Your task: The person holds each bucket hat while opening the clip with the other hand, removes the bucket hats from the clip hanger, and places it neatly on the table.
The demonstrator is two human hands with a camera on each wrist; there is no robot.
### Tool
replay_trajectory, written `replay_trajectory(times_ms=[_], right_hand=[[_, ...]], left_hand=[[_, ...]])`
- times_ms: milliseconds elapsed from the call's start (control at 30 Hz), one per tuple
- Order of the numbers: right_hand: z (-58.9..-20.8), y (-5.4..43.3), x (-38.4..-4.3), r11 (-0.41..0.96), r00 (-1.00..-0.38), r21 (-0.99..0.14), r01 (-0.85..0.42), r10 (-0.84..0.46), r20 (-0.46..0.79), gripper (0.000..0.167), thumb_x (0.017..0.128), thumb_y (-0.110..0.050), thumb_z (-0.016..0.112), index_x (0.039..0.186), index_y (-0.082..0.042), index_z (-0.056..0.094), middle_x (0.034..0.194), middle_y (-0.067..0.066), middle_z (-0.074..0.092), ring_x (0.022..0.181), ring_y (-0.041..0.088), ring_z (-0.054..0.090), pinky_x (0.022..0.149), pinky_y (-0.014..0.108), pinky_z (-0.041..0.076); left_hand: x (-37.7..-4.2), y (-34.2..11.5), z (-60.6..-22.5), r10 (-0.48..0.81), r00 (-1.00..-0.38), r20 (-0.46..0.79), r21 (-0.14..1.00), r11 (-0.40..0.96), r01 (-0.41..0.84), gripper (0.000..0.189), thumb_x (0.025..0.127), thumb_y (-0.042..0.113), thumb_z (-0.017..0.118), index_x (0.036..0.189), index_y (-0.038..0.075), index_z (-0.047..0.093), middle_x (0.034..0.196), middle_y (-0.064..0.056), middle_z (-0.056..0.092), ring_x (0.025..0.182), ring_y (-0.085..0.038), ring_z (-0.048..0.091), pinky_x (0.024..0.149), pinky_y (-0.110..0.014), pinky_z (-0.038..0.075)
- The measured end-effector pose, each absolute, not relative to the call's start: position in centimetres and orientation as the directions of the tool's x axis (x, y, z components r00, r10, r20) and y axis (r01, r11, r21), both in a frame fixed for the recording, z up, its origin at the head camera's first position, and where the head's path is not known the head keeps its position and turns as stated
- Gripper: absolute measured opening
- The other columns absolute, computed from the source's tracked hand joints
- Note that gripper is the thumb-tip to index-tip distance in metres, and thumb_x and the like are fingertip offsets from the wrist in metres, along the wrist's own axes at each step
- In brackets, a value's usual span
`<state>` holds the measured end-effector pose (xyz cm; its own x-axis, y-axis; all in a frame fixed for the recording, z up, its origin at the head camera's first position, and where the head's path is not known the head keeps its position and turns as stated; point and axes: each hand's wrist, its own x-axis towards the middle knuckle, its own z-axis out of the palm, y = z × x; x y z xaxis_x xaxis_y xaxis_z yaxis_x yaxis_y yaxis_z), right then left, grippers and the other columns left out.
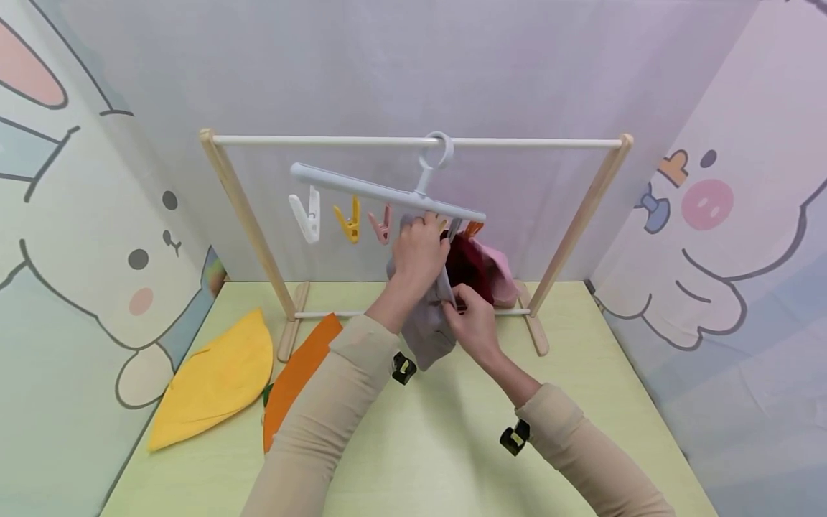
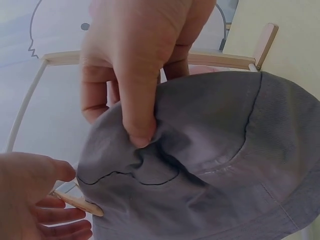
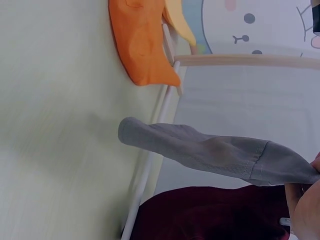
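Observation:
A grey bucket hat point(image 1: 429, 327) hangs under the right half of a white hanger point(image 1: 362, 187). My left hand point(image 1: 420, 248) is up at the hat's top, just below the hanger bar. In the left wrist view, that hand's thumb and fingers hold a pale wooden-looking clothespin point(image 2: 80, 202) at the hat's edge. Lower down, my right hand point(image 1: 474, 323) pinches a fold of the hat's fabric between thumb and fingers. To its right a dark red hat with pink cloth point(image 1: 500, 276) hangs by an orange clothespin point(image 1: 474, 228); part of it is behind the grey hat.
The hanger tilts on a white rail of a wooden-ended rack point(image 1: 575, 222). White point(image 1: 306, 215), yellow point(image 1: 349, 219) and pink point(image 1: 381, 224) clothespins dangle on its left. A yellow hat point(image 1: 216, 380) and an orange cloth item point(image 1: 297, 380) lie on the table at left.

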<state>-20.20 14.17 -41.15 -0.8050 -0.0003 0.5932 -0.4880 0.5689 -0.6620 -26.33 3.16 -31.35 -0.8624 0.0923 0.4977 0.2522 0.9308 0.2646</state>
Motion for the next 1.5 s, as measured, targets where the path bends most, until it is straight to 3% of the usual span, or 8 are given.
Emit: replay_trajectory(times_ms=[500,700,1267,1500], right_hand=[[-41.4,13.83,-20.12,0.572,-0.803,-0.649,-0.502,-0.031,0.595,0.012,0.08,-0.002,0.064,0.076,-0.01,0.056,0.078,0.004,0.062,0.077,0.016,0.062,0.066,0.036,0.052],[-41.34,13.75,-19.88,0.58,-0.806,-0.644,-0.499,-0.037,0.591,0.012,0.079,-0.003,0.065,0.076,-0.01,0.056,0.078,0.003,0.062,0.077,0.015,0.062,0.064,0.03,0.052],[-41.02,13.87,-19.39,0.541,-0.805,-0.657,-0.525,-0.065,0.589,0.009,0.08,-0.006,0.066,0.079,-0.01,0.058,0.078,0.001,0.062,0.074,0.01,0.061,0.063,0.027,0.052],[-40.9,13.86,-19.33,0.52,-0.799,-0.659,-0.543,-0.078,0.596,0.009,0.08,-0.005,0.067,0.079,-0.01,0.059,0.077,0.0,0.062,0.075,0.011,0.061,0.063,0.027,0.052]], left_hand=[[-26.63,3.07,-30.86,0.088,-0.903,0.42,0.279,0.935,0.221,0.034,0.086,0.035,0.06,0.103,0.006,0.054,0.087,-0.009,0.061,0.075,-0.026,0.062,0.057,-0.038,0.051],[-26.82,3.14,-30.92,0.077,-0.905,0.419,0.29,0.933,0.213,0.034,0.086,0.036,0.061,0.101,0.006,0.053,0.086,-0.009,0.06,0.073,-0.026,0.062,0.056,-0.038,0.05],[-27.04,3.11,-31.32,0.042,-0.851,0.524,0.275,0.937,0.216,0.037,0.082,0.039,0.066,0.093,0.006,0.051,0.079,-0.008,0.059,0.064,-0.025,0.061,0.051,-0.036,0.048],[-27.34,3.11,-31.72,0.04,-0.794,0.607,0.241,0.943,0.231,0.036,0.081,0.036,0.069,0.093,0.006,0.054,0.075,-0.008,0.062,0.06,-0.023,0.062,0.048,-0.034,0.048]])
